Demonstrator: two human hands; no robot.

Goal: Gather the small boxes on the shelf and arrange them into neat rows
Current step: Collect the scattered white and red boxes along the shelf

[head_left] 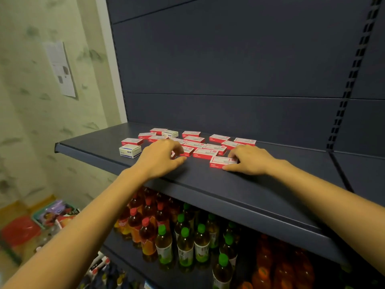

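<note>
Pinching the nearest red box (220, 162) between thumb and fingertips, my right hand (250, 161) holds it at the front of the scatter. The other small boxes (194, 144) lie flat at uneven angles across the middle of the dark shelf (93, 142), mostly red, with a white box (130, 151) at the left end. My left hand (160, 157) curls its fingers down onto a partly hidden red one; whether it grips, I cannot tell. Bottles (185, 243) stand on the level below.

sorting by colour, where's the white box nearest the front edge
Head view: the white box sits at the far left of the scatter, just left of the left hand, with a red box right behind it.
</note>
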